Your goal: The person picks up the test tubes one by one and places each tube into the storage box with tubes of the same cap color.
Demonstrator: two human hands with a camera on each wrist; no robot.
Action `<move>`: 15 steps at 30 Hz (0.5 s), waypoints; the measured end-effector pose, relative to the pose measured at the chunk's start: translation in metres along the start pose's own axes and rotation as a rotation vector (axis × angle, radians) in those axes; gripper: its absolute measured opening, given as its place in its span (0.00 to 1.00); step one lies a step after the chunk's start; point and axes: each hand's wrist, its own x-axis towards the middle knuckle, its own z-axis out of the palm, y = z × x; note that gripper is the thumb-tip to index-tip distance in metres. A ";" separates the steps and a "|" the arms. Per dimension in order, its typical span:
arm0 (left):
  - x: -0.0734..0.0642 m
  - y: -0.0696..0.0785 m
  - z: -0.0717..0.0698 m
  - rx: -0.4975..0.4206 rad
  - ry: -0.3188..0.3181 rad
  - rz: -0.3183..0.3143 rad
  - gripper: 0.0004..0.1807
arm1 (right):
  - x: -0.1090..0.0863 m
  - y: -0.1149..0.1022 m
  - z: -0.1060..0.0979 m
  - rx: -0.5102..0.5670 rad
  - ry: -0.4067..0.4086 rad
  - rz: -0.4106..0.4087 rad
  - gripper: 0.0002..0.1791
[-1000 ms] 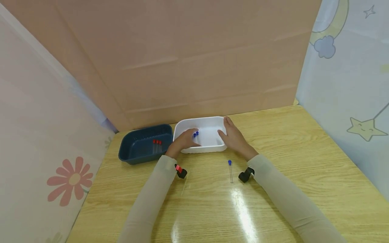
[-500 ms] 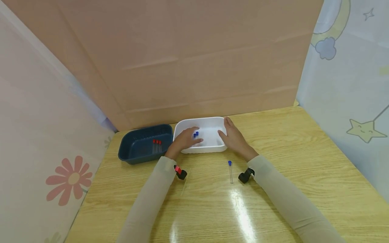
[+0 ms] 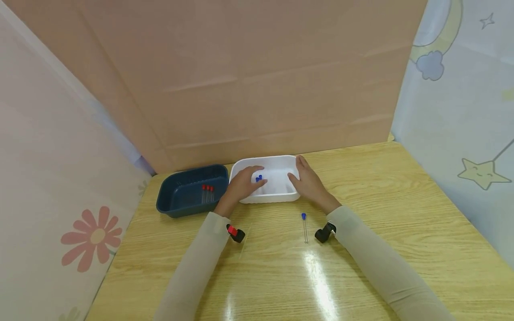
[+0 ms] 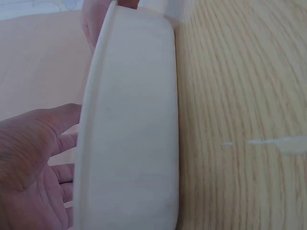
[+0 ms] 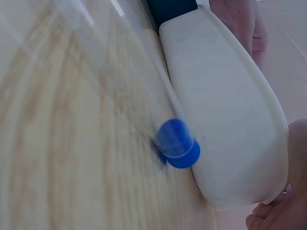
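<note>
A white plastic basin stands on the table against the backdrop. Two test tubes with blue caps lie inside at its left, their glass mostly hidden by my left hand. That left hand is over the basin's left side, thumb and fingers spread apart, holding nothing. My right hand grips the basin's right end, thumb inside the rim and fingers curled round the outer wall, as the right wrist view shows. Another blue-capped test tube lies on the table in front, its blue cap near the basin's wall in the right wrist view.
Touching the white basin on its left is a dark blue basin, holding three red-capped test tubes. A brown sheet hangs behind the wooden table. Patterned sheets close off both sides.
The left hand's thumb and fingers have spread wider above the blue-capped tubes, and the hand and wrist have drawn slightly back. The right hand stays at the white basin's end.
</note>
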 end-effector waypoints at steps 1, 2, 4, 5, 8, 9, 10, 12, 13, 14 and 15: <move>-0.002 0.001 -0.001 -0.002 0.006 0.010 0.29 | 0.000 0.000 0.000 0.001 0.000 -0.002 0.42; -0.004 0.002 -0.002 -0.005 0.013 0.021 0.29 | 0.000 0.000 0.000 0.003 0.000 -0.002 0.42; -0.007 0.006 -0.006 -0.014 0.029 0.044 0.29 | 0.000 -0.001 0.001 0.006 0.004 -0.001 0.42; -0.010 0.009 -0.009 -0.019 0.036 0.056 0.29 | 0.000 -0.001 0.001 0.005 0.005 0.000 0.42; -0.016 0.014 -0.016 -0.036 0.063 0.092 0.29 | 0.000 -0.002 0.001 0.004 0.010 0.000 0.42; -0.018 0.015 -0.018 -0.040 0.068 0.103 0.29 | 0.000 -0.002 0.001 0.001 0.011 -0.001 0.42; -0.021 0.017 -0.020 -0.041 0.071 0.111 0.29 | 0.000 -0.003 0.001 0.000 0.011 -0.002 0.42; -0.025 0.019 -0.022 -0.038 0.072 0.124 0.29 | 0.000 -0.003 0.001 -0.004 0.012 -0.005 0.42; -0.027 0.021 -0.023 -0.034 0.070 0.133 0.29 | 0.000 -0.003 0.001 -0.004 0.012 -0.005 0.42; -0.029 0.023 -0.023 -0.033 0.068 0.137 0.29 | 0.000 -0.003 0.001 -0.005 0.012 -0.004 0.42; -0.032 0.025 -0.024 -0.029 0.064 0.144 0.29 | 0.000 -0.003 0.001 -0.005 0.010 -0.002 0.42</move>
